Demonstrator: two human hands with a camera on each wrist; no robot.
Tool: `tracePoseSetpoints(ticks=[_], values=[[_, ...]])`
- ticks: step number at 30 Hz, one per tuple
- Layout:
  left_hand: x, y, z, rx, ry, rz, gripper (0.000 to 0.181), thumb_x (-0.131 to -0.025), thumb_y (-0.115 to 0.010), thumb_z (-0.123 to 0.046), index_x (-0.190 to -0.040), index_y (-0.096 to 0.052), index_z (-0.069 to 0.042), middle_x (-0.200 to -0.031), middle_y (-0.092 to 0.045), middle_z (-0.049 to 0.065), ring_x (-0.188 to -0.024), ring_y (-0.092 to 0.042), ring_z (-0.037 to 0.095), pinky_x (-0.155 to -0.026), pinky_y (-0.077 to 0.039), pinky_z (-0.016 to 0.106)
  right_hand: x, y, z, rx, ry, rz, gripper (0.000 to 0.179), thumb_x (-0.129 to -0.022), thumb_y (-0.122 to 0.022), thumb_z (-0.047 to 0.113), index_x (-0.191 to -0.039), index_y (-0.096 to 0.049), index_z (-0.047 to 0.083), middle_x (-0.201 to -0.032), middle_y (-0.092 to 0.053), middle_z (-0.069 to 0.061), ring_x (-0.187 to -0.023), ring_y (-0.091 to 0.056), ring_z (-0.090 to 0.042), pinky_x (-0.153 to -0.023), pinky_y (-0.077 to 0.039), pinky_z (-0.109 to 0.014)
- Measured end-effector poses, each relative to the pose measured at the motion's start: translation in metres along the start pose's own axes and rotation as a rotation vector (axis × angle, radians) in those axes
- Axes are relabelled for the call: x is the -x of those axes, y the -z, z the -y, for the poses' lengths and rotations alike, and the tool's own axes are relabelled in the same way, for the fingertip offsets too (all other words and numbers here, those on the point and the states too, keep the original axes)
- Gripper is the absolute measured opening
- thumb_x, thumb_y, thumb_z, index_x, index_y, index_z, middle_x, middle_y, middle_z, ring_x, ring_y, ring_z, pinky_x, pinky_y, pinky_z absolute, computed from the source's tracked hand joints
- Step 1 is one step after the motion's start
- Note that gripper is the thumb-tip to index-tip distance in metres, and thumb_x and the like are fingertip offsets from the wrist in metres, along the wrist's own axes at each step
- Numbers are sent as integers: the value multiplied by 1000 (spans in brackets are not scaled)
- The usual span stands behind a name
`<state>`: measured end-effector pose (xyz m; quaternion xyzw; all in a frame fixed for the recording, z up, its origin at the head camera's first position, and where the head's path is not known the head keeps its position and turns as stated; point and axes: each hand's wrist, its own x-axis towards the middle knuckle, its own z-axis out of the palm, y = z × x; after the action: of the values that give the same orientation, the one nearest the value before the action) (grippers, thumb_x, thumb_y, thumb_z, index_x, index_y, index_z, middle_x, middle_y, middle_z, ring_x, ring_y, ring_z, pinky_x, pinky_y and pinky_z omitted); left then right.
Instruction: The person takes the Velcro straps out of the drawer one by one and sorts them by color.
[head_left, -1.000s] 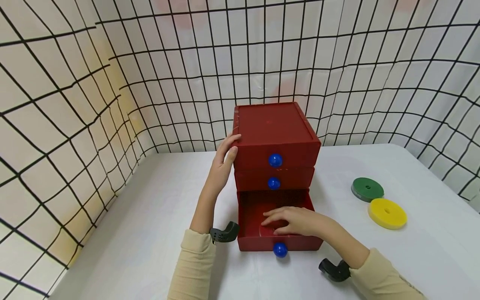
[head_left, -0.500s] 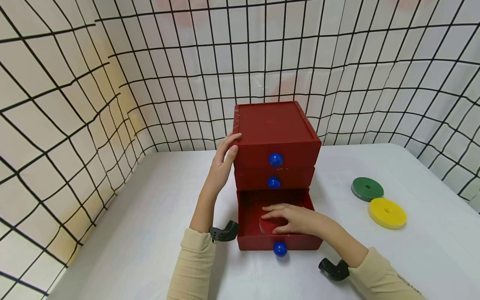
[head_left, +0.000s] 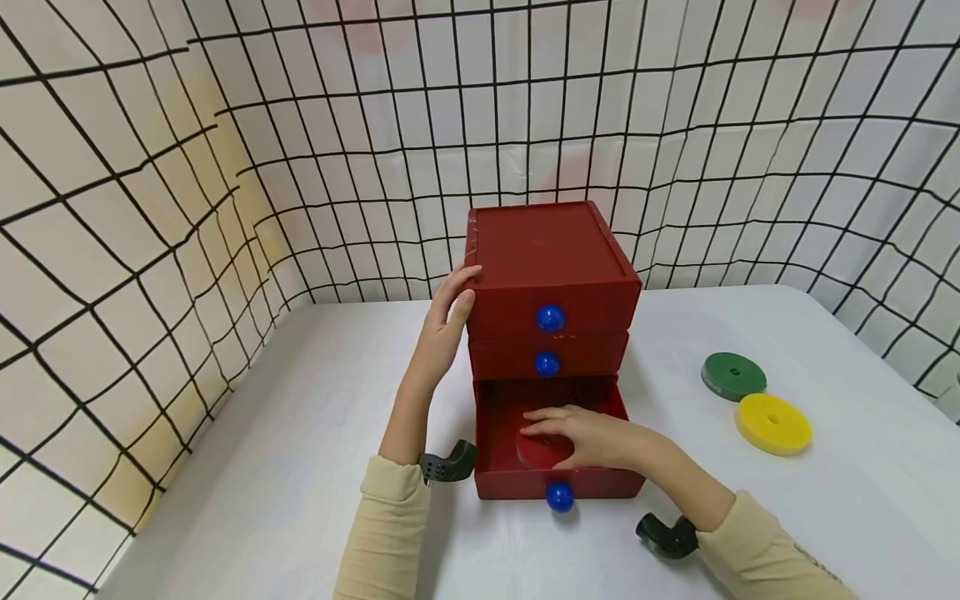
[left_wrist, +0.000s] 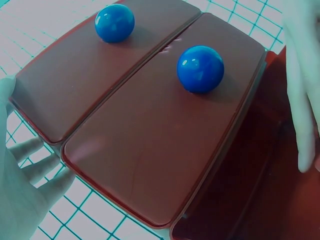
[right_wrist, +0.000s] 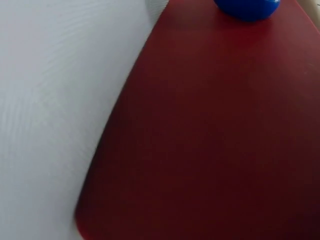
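Observation:
My right hand reaches into the pulled-out bottom drawer, its fingers and thumb spread across a flat red disc with a small centre hole, at opposite sides of its rim. The disc lies near the drawer front. My left hand rests against the upper left side of the red drawer cabinet, fingertips over the top edge and thumb by the front corner. In the left wrist view its fingers lie fairly straight along the cabinet's side. The right wrist view shows the drawer front, not the hand.
The upper two drawers, with blue knobs, are closed. On the white table to the right lie a green disc and a yellow disc, nearly touching. Grid-patterned walls surround the table at the back and sides.
My right hand's fingers and thumb have spread wider over the red disc, and more of the disc shows. My left hand has stayed on the cabinet.

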<state>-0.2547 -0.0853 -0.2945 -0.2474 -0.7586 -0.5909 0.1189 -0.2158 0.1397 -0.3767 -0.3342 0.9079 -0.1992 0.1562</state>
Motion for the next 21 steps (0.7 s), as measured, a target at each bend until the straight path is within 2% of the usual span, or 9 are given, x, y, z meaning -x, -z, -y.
tracePoseSetpoints(ticks=[6, 10, 15, 21], values=[[0, 0, 1, -5, -3, -2, 36, -99, -35, -18, -134, -40, -15, -150, -21, 4, -138, -20, 19, -107, -26, 51, 6, 5, 2, -2, -27, -18, 52, -79, -67, 35, -128, -53, 23, -141, -41, 0, -129, -36, -32, -96, -40, -52], [-1, 0, 2, -5, -2, -2, 36, -99, -35, -18, -134, -40, -15, -150, -21, 4, -139, -19, 19, -107, -26, 51, 10, 8, 3, 13, -25, -58, 50, -81, -65, 37, -127, -54, 22, -140, -43, -1, -129, -37, -31, -95, -41, -52], [-2, 0, 2, 0, 6, 0, 36, -99, -35, -19, -134, -40, -16, -150, -21, 4, -138, -19, 18, -107, -26, 51, 20, 11, 2, 40, -18, -143, 50, -81, -64, 39, -126, -55, 21, -137, -46, -4, -125, -40, -32, -91, -44, -51], [-2, 0, 2, 2, 9, -3, 36, -99, -35, -20, -134, -41, -16, -150, -21, 3, -138, -21, 19, -107, -26, 51, 30, 10, 2, 72, -22, -268, 48, -80, -66, 35, -124, -56, 19, -135, -48, -6, -123, -42, -32, -86, -49, -46]])
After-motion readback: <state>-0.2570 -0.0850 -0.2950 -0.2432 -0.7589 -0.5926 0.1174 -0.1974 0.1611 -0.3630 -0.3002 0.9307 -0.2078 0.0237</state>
